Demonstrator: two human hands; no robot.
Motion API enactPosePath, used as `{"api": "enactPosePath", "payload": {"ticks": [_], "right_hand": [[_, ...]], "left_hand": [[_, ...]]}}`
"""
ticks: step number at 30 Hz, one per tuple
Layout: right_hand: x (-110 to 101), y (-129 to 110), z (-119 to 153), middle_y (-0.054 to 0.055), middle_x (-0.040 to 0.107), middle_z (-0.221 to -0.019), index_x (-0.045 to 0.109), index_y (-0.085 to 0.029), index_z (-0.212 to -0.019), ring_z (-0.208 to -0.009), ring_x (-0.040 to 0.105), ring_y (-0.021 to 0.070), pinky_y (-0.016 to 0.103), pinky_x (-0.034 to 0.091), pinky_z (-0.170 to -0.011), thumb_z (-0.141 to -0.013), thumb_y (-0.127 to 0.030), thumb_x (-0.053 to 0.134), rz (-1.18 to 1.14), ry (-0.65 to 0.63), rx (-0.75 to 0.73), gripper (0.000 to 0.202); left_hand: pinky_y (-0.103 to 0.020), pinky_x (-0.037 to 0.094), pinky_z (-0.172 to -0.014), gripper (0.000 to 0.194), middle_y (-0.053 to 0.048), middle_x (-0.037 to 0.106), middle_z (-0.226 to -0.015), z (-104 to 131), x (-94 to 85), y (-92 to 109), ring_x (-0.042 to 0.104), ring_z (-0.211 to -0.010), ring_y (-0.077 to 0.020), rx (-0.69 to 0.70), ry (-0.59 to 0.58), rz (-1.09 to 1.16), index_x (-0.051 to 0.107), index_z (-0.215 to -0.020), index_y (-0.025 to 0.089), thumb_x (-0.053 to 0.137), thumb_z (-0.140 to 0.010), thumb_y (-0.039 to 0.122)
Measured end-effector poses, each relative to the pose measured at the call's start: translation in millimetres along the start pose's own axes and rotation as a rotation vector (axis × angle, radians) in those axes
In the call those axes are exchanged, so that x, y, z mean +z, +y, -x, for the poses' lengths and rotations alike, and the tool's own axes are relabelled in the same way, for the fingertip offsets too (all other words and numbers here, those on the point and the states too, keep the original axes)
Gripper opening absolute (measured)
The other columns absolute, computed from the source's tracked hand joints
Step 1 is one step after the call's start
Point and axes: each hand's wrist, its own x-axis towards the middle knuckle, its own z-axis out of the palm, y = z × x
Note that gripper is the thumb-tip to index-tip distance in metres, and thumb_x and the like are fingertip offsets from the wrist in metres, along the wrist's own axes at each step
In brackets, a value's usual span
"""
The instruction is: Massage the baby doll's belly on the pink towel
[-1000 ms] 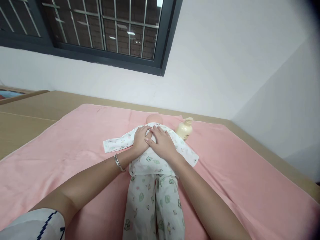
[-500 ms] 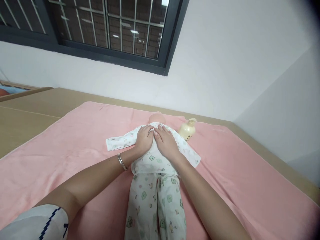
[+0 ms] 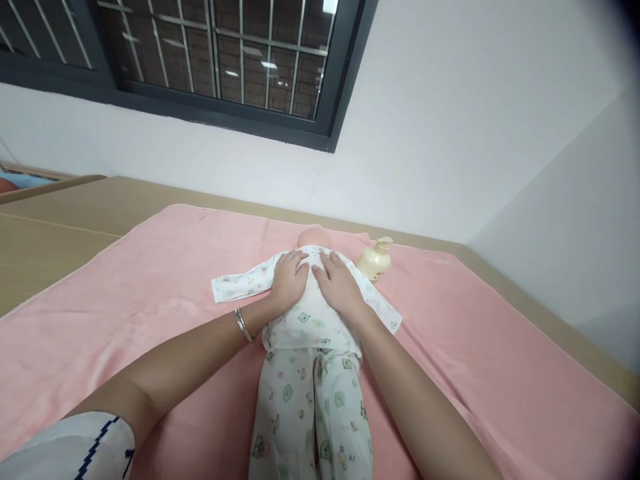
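A doll [image 3: 314, 238] in a white printed top [image 3: 311, 327] and matching trousers [image 3: 287, 407] lies on a pink cloth [image 3: 190, 267], its head away from me. My left hand [image 3: 290, 279] rests flat on the left side of the doll's upper back or chest; which one I cannot tell. On the right side of the same top lies my right hand [image 3: 340, 283], fingers extended. A small gap separates the two hands. Neither holds anything. A cream pump bottle [image 3: 375, 260] stands just beyond the doll's right-hand sleeve.
The cloth covers much of a wooden surface [image 3: 100, 200] that meets a white wall [image 3: 420, 133]. Above it is a dark-framed window [image 3: 325, 133] with bars. At the far left edge, a blue item [image 3: 27, 179] shows behind a wooden rail.
My right hand has shifted slightly to the right, widening the gap between my hands. My left hand has hardly moved.
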Motion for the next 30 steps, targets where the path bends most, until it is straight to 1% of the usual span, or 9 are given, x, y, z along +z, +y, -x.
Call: {"api": "enactPosePath", "payload": {"ticks": [2, 5, 9, 13, 17, 20, 22, 25, 30], "right_hand": [[1.3, 9.1, -5.2, 0.018, 0.034, -0.158, 0.041, -0.009, -0.148, -0.148, 0.029, 0.0298, 0.045, 0.022, -0.12, -0.101, -0.047, 0.032, -0.019, 0.046, 0.119, 0.061], [2.7, 6.3, -4.2, 0.022, 0.041, -0.153, 0.043, -0.003, -0.145, -0.146, 0.033, 0.0302, 0.041, 0.024, -0.119, -0.102, -0.042, 0.03, 0.041, 0.08, 0.154, 0.059], [-2.4, -20.7, 10.4, 0.023, 0.052, -0.144, 0.052, -0.003, -0.136, -0.139, 0.042, 0.0314, 0.041, 0.032, -0.114, -0.102, -0.03, 0.03, 0.157, 0.052, 0.176, 0.049], [-11.8, -37.0, 20.7, 0.019, 0.061, -0.133, 0.06, -0.009, -0.126, -0.131, 0.051, 0.0306, 0.039, 0.039, -0.107, -0.098, -0.021, 0.034, 0.171, 0.017, 0.066, 0.04], [-15.7, -16.6, 10.3, 0.016, 0.061, -0.135, 0.063, -0.013, -0.121, -0.131, 0.052, 0.0271, 0.037, 0.04, -0.106, -0.098, -0.02, 0.032, 0.046, -0.013, 0.06, 0.039], [-11.8, 3.9, -1.7, 0.017, 0.047, -0.15, 0.054, -0.01, -0.134, -0.141, 0.04, 0.0264, 0.038, 0.029, -0.115, -0.1, -0.028, 0.034, -0.012, 0.0, 0.076, 0.043], [-8.2, 7.9, -5.0, 0.018, 0.044, -0.152, 0.048, -0.007, -0.14, -0.142, 0.038, 0.0271, 0.04, 0.025, -0.117, -0.1, -0.028, 0.034, 0.009, 0.011, 0.093, 0.047], [-5.7, -2.9, -0.7, 0.02, 0.047, -0.149, 0.046, -0.003, -0.141, -0.14, 0.04, 0.0283, 0.04, 0.027, -0.115, -0.1, -0.023, 0.03, 0.086, 0.015, 0.121, 0.049], [-10.6, -31.6, 16.0, 0.023, 0.058, -0.137, 0.055, -0.001, -0.132, -0.133, 0.049, 0.0306, 0.037, 0.033, -0.11, -0.099, -0.019, 0.032, 0.211, -0.024, 0.081, 0.044]], "left_hand": [[-0.046, 0.038, -0.114, 0.034, -0.012, 0.063, -0.13, 2.3, -0.4, 4.1, 0.053, -0.128, -0.0279, -0.011, -0.004, -0.112, 0.068, -0.116, 0.018, 0.048, -0.088, 0.019], [-0.05, 0.035, -0.114, 0.042, -0.019, 0.054, -0.14, 1.8, -2.1, 10.3, 0.045, -0.134, -0.0345, -0.079, -0.054, -0.268, 0.063, -0.127, 0.012, 0.048, -0.09, 0.025], [-0.047, 0.038, -0.112, 0.046, -0.018, 0.06, -0.132, -7.1, -7.8, 14.7, 0.051, -0.128, -0.0319, -0.092, -0.216, -0.375, 0.06, -0.131, 0.01, 0.04, -0.094, 0.03], [-0.043, 0.039, -0.109, 0.045, -0.016, 0.063, -0.128, -13.8, -13.5, 19.5, 0.054, -0.124, -0.029, -0.011, -0.309, -0.501, 0.059, -0.129, 0.01, 0.034, -0.096, 0.026], [-0.044, 0.04, -0.107, 0.044, -0.018, 0.064, -0.124, -8.5, -15.2, 31.4, 0.055, -0.121, -0.0303, 0.006, -0.347, -0.613, 0.06, -0.126, 0.009, 0.031, -0.097, 0.025], [-0.044, 0.037, -0.11, 0.045, -0.02, 0.061, -0.129, 1.1, -14.1, 42.5, 0.053, -0.126, -0.0317, 0.05, -0.363, -0.681, 0.056, -0.13, 0.006, 0.033, -0.097, 0.024], [-0.043, 0.035, -0.112, 0.045, -0.022, 0.058, -0.135, 5.5, -13.4, 47.3, 0.049, -0.131, -0.0316, 0.071, -0.372, -0.705, 0.053, -0.134, 0.003, 0.034, -0.096, 0.021], [-0.043, 0.035, -0.112, 0.043, -0.02, 0.059, -0.134, 2.6, -14.8, 46.5, 0.049, -0.131, -0.0304, 0.08, -0.415, -0.658, 0.055, -0.13, 0.005, 0.032, -0.096, 0.018], [-0.04, 0.042, -0.103, 0.038, -0.016, 0.065, -0.122, -17.2, -20.8, 33.0, 0.058, -0.117, -0.0266, 0.088, -0.507, -0.595, 0.062, -0.114, 0.011, 0.03, -0.097, 0.021]]}}
